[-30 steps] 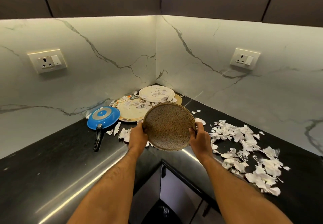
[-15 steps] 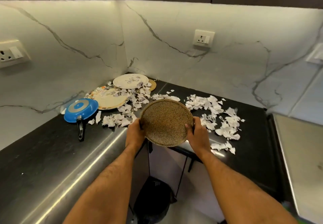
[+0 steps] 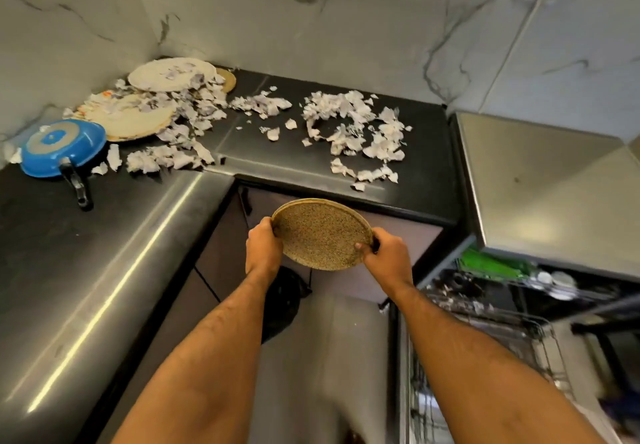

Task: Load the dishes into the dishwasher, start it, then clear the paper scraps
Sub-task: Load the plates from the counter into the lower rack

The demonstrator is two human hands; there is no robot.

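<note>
The black L-shaped desk (image 3: 346,166) fills the upper and left field; its left run is cut off by the left and lower frame edges. A steel strip follows its front edge, and bare desk surface lies on the left run below the pan.

The dishwasher (image 3: 540,180) stands at right, its steel top running out of frame to the right. Its pulled-out wire rack (image 3: 485,350) is motion-blurred; the contents are hard to make out beyond a green item and some pale pieces. The rack's near end is cut off by the lower edge.

Paper scraps (image 3: 360,131) lie scattered across the desk's corner and right run, with a further heap spreading over two pale plates (image 3: 138,121) in the corner, which partly hides their faces. A small brown dish behind the rear plate is mostly covered.

A blue pan (image 3: 62,149) sits upside down at far left, handle pointing toward the desk's front edge.

The speckled brown plate (image 3: 320,234) is held in the air, clear of the desk's front edge, in the open floor space between the two desk runs and left of the rack. The left hand (image 3: 263,249) grips its left rim; the right hand (image 3: 386,260) grips its right rim, thumb on the upper face. A dark object on the floor beneath is mostly hidden by the left forearm.
</note>
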